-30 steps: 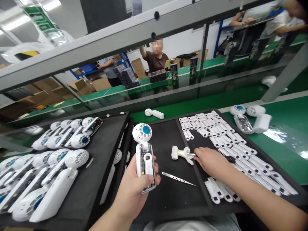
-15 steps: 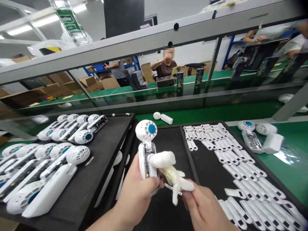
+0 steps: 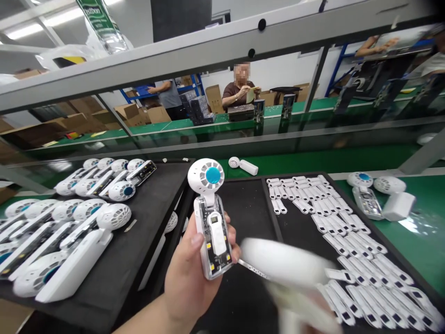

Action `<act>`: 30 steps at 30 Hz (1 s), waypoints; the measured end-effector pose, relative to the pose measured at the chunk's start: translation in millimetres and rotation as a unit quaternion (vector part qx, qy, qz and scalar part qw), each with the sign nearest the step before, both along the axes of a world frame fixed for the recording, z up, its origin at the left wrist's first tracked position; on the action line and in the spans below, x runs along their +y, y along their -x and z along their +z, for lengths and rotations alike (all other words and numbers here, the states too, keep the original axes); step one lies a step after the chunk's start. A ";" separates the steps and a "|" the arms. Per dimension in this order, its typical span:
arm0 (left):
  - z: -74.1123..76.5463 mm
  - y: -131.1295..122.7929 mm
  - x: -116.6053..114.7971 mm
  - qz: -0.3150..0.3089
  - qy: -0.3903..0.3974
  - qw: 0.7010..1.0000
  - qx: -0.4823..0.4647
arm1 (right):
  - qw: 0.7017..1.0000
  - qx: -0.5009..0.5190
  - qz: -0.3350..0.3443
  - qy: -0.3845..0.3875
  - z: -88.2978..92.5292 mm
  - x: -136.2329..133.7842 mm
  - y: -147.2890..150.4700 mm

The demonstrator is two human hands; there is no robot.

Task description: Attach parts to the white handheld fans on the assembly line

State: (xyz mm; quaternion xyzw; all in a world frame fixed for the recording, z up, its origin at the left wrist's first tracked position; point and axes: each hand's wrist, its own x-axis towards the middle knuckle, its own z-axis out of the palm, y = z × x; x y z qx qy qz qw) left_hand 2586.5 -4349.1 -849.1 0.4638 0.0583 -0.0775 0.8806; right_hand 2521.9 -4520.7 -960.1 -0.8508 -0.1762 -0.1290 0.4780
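My left hand [image 3: 194, 269] grips a handheld fan [image 3: 205, 176] upright, its round white head above a clear-fronted body. Circuit boards show through the body, and a narrow white panel [image 3: 218, 234] with a small dark window sits on its front. At lower right, my right hand [image 3: 327, 304] is badly smeared and mostly hidden. In front of it is a blurred white rounded piece [image 3: 288, 262] with a pale yellowish part below. A thin white dotted strip [image 3: 252, 268] extends from beside the fan toward this piece.
Left, a black tray [image 3: 153, 208] bears rows of fans. Right, another tray [image 3: 295, 241] carries many narrow white panels [image 3: 351, 232]. A small white fan [image 3: 245, 165] lies behind; fan parts [image 3: 368, 202] rest on the green bench. A co-worker [image 3: 240, 90] sits beyond the metal rail [image 3: 156, 65].
My right hand and the white piece have moved right, away from the fan. The fan has turned its front toward me and the narrow panel now shows. The co-worker's hands have come together.
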 end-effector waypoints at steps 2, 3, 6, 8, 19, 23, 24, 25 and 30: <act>-4.1 -1.7 2.1 0.001 -0.022 1.000 0.009 | 0.999 -0.015 0.035 0.035 -1.4 -8.9 -1.4; -6.9 -2.2 4.2 -0.005 -0.035 0.999 0.018 | 0.997 -0.027 0.050 0.058 -3.0 -16.0 -3.1; -14.3 -1.6 12.1 -0.018 -0.067 0.997 0.030 | 0.989 -0.068 -0.002 0.131 -13.9 -43.1 -13.5; -16.5 0.2 15.8 -0.027 -0.085 0.996 0.023 | 0.972 -0.055 -0.098 0.208 -24.4 -59.3 -25.8; -19.7 8.8 5.1 -0.069 -0.107 0.985 0.115 | 0.875 0.124 -0.145 0.444 -28.8 -71.5 -70.7; -34.3 -10.6 -3.6 -0.039 -0.175 0.973 0.145 | 0.896 0.113 -0.172 0.393 -24.6 -70.5 -65.9; -39.8 -17.5 -6.3 -0.027 -0.194 0.969 0.153 | 0.905 0.114 -0.175 0.371 -21.5 -71.9 -65.9; -46.0 -24.5 -9.1 -0.014 -0.209 0.965 0.161 | 0.913 0.117 -0.180 0.348 -17.6 -74.7 -66.4; -75.8 -45.1 -17.8 0.004 -0.233 0.951 0.203 | 0.922 0.101 -0.221 0.303 2.5 -92.2 -63.8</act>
